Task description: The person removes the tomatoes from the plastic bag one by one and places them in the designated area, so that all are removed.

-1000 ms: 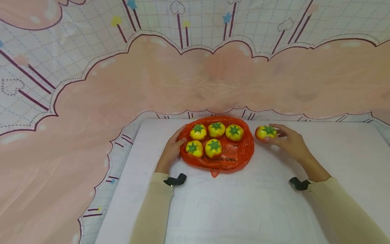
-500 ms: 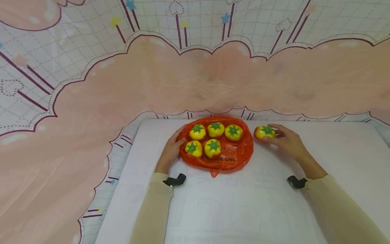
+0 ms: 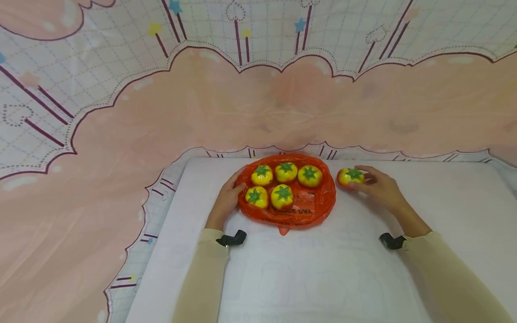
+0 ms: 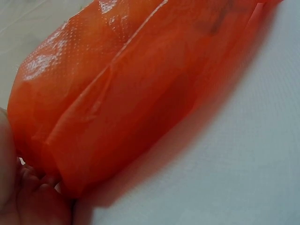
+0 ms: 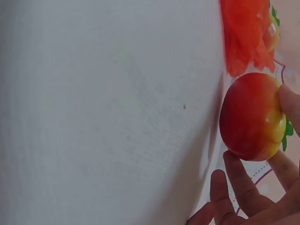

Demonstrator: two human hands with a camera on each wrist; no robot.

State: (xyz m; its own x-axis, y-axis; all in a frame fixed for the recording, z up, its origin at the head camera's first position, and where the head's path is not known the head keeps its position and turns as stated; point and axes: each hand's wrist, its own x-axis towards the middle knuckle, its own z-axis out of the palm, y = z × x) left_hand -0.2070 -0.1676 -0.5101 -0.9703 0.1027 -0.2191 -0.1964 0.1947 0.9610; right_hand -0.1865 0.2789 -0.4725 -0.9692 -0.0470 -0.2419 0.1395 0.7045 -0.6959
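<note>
A red plastic bag (image 3: 305, 217) forms a shallow oval nest with a raised edge. In it several yellow toy fruits (image 3: 282, 197) lie with green star-shaped leaves facing up. My left hand (image 3: 228, 197) grips the left edge of the bag, thumb over the rim; in the left wrist view the bag (image 4: 136, 93) hides most of that hand. My right hand (image 3: 381, 186) pinches another toy fruit (image 3: 350, 177) between thumb and fingers, just right of the bag. The right wrist view shows this fruit's glossy red underside (image 5: 251, 117).
The bag rests near the far edge of a white table (image 3: 307, 273). Behind it hangs a pink and white patterned cloth (image 3: 282, 103). A black wrist camera (image 3: 231, 237) sits on the left wrist, and another black camera (image 3: 392, 241) on the right.
My right hand has shifted slightly left with the toy fruit, closer to the bag. The left hand and the bag have stayed nearly still.
</note>
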